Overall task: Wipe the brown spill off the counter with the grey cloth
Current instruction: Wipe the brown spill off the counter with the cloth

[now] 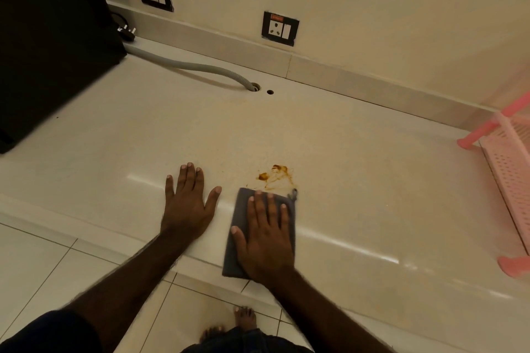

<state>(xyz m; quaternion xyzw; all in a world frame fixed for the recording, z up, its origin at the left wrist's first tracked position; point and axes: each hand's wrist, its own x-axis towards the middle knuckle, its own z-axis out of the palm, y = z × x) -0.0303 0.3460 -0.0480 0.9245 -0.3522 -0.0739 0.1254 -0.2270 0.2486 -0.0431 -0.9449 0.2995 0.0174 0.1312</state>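
A brown spill [274, 176] smears the cream counter [358, 169] near its front edge. Just below it lies the folded grey cloth [235, 241], its far edge touching the spill's near rim. My right hand [265, 235] presses flat on the cloth with fingers spread, covering most of it. My left hand [187, 203] rests flat and open on the bare counter to the left of the cloth, holding nothing.
A black appliance [48, 46] fills the back left. A grey corrugated hose [198, 67] runs from it into a hole [255, 86] in the counter. A pink plastic rack [507, 169] stands at the right edge. Two wall sockets [279, 28] sit above the backsplash. White floor tiles lie below.
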